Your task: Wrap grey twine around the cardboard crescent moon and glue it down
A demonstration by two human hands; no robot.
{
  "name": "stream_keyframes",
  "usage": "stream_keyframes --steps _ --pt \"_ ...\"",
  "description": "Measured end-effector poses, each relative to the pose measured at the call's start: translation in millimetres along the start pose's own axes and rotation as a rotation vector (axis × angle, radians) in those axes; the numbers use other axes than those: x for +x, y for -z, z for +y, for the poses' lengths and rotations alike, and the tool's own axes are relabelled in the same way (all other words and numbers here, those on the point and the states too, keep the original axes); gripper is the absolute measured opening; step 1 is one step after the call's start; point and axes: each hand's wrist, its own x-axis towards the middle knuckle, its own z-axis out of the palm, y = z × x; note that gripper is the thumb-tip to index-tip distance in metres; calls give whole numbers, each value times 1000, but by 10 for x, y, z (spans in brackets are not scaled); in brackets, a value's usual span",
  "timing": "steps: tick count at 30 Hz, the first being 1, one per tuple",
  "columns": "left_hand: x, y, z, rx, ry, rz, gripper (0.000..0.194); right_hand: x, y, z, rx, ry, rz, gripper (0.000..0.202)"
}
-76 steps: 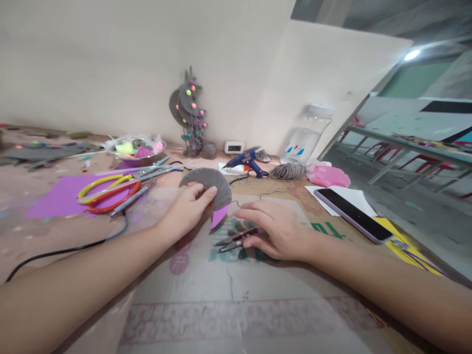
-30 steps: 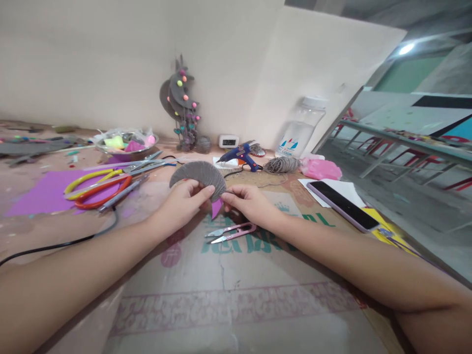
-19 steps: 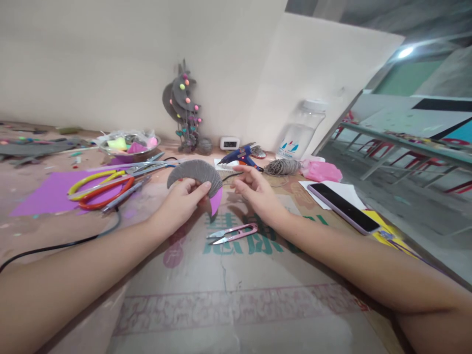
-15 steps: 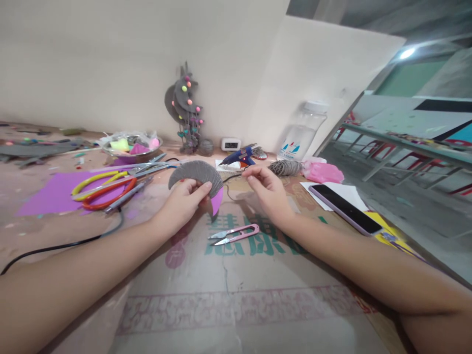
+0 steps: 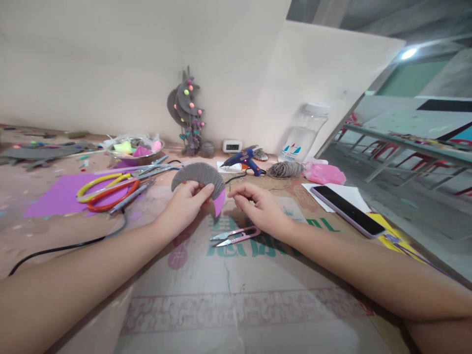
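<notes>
My left hand (image 5: 192, 199) is closed around a crescent moon (image 5: 199, 176) wound in grey yarn, thumb in front. The crescent's lower right tip shows bare purple (image 5: 220, 202). Just right of that tip is my right hand (image 5: 258, 207), thumb and forefinger pinched together. They appear to hold the grey yarn, though the strand is barely visible at the fingertips. Pink-handled thread snips (image 5: 236, 236) lie below both hands on the printed cardboard (image 5: 184, 307). A bundle of grey yarn (image 5: 284, 169) sits behind my right hand.
A blue glue gun (image 5: 243, 158) stands beyond my hands, near a small digital clock (image 5: 232, 146) and a plastic bottle (image 5: 302, 132). Scissors (image 5: 110, 191) lie on purple sheet (image 5: 51, 196) at left, by a bowl (image 5: 134, 153). A phone (image 5: 346, 211) lies at right. A decorated moon hanging (image 5: 189, 105) stands at the wall.
My right hand has come down and left, from beside the glue gun to the crescent's purple tip. My left hand still holds the crescent in nearly the same place.
</notes>
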Motion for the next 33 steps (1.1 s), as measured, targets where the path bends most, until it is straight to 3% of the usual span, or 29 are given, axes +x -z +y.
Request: stream_keyframes --steps 5,11,16,21,26,30,33 --pt "-18 -2 51 54 19 12 36 5 15 37 -34 57 -13 18" --pt "-33 -4 53 -7 24 -19 35 6 14 16 33 -56 -109 22" --pt "-36 -3 53 24 -17 -41 33 26 -36 -45 -18 -53 -191 25" --pt "-31 -13 43 13 -47 -63 37 2 -60 -30 -77 13 -75 19" --pt "-47 -14 5 -90 -46 -110 45 1 -7 53 -381 258 42 16" --pt "-80 -15 -9 -190 -24 -120 49 19 56 88 -583 496 62 16" --pt "-71 -21 -9 -297 32 -185 45 30 90 103 -687 563 33 21"
